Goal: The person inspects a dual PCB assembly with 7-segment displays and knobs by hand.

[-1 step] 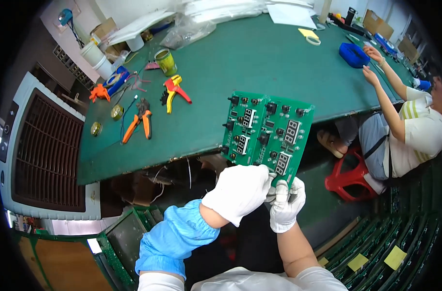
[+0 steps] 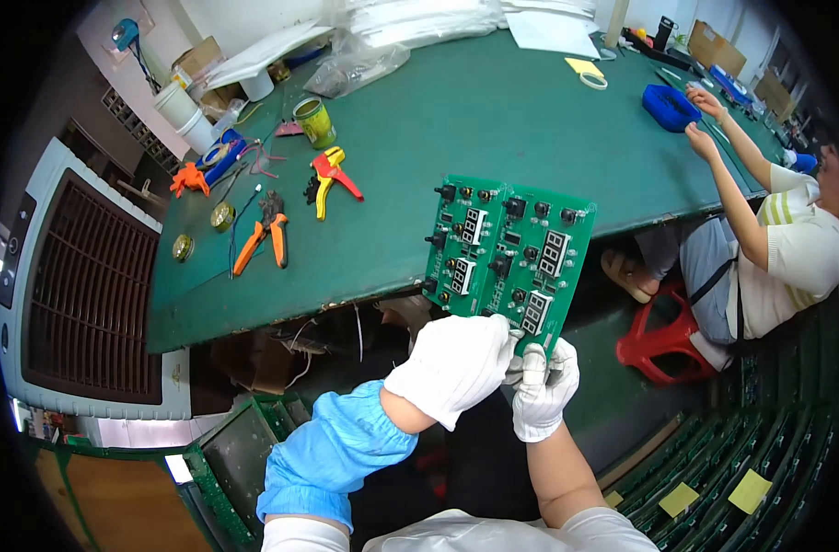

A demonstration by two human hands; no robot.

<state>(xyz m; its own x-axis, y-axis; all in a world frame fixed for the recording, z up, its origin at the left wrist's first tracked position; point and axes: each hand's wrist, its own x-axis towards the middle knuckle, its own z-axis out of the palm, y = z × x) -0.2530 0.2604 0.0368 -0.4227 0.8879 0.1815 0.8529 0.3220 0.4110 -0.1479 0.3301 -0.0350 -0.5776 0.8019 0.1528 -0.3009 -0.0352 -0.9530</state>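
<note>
A green circuit board (image 2: pixel 511 267) is held up just past the near edge of the table. It carries several white-framed digit displays, black buttons and small parts, and a seam runs down its middle. My left hand (image 2: pixel 456 368), in a white glove with a blue sleeve cover above it, is closed at the board's lower edge; its fingertips are partly hidden. My right hand (image 2: pixel 543 391), also gloved in white, pinches the lower right corner between thumb and fingers. The two hands are close together below the board.
On the green table (image 2: pixel 438 110) lie orange-handled pliers (image 2: pixel 267 233), a red-and-yellow wire stripper (image 2: pixel 330 179) and a yellow-green can (image 2: pixel 314 121). A co-worker (image 2: pixel 769 230) sits at right near a blue bin (image 2: pixel 670 108) and a red stool (image 2: pixel 663 340). Racked boards (image 2: pixel 714 469) stand lower right.
Almost nothing differs. The board and both gloved hands stay in place, with only a very slight shift of the board. The co-worker's hands move a little.
</note>
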